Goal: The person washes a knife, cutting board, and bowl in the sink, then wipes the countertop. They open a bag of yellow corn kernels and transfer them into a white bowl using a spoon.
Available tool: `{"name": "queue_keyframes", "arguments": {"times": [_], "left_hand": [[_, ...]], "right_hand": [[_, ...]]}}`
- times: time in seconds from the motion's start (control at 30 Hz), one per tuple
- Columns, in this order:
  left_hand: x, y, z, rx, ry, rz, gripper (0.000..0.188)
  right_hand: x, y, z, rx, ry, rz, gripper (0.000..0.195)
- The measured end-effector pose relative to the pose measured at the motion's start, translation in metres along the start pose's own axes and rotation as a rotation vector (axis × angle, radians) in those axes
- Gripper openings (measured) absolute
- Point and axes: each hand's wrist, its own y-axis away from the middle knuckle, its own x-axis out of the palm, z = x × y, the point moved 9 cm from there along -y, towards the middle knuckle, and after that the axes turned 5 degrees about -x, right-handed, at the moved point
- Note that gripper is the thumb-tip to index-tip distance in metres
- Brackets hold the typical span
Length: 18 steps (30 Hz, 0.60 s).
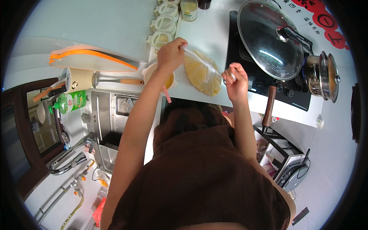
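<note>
A clear plastic bag (198,82) with a flat, round yellow mass inside lies on the white counter. Its mouth is stretched into a taut, twisted strip just above the yellow part. At the far left of that strip, the fingertips of my left hand (170,55) pinch the plastic. My right hand (238,83) grips the opposite end near the cooktop edge, its fingers curled in. Beneath my left forearm sits a cream bowl (149,72) with yellow contents, partly hidden. A pink handle (167,95) sticks out from it over the counter edge.
On the right, a large glass-lidded wok (270,43) stands on the black cooktop, its wooden handle (269,103) jutting past the front edge. Beside it is a steel pot (314,74). Seasoning boxes (164,24) line the back. A steel sink (107,135) lies at left.
</note>
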Motion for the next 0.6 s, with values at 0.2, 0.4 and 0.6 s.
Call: {"name": "queue_keyframes", "arguments": {"times": [0.2,0.4,0.6], "left_hand": [[-0.013,-0.002,0.011,-0.007,-0.262,0.004,0.017],[-0.018,0.004,0.019,-0.071,-0.327,-0.007,0.019],[-0.028,0.019,0.017,-0.051,0.065,0.165,0.016]], "right_hand": [[-0.042,0.016,-0.010,-0.161,0.584,-0.103,0.010],[-0.081,0.008,-0.010,-0.157,0.741,-0.221,0.011],[-0.005,0.020,-0.011,-0.086,1.465,0.138,0.028]]}}
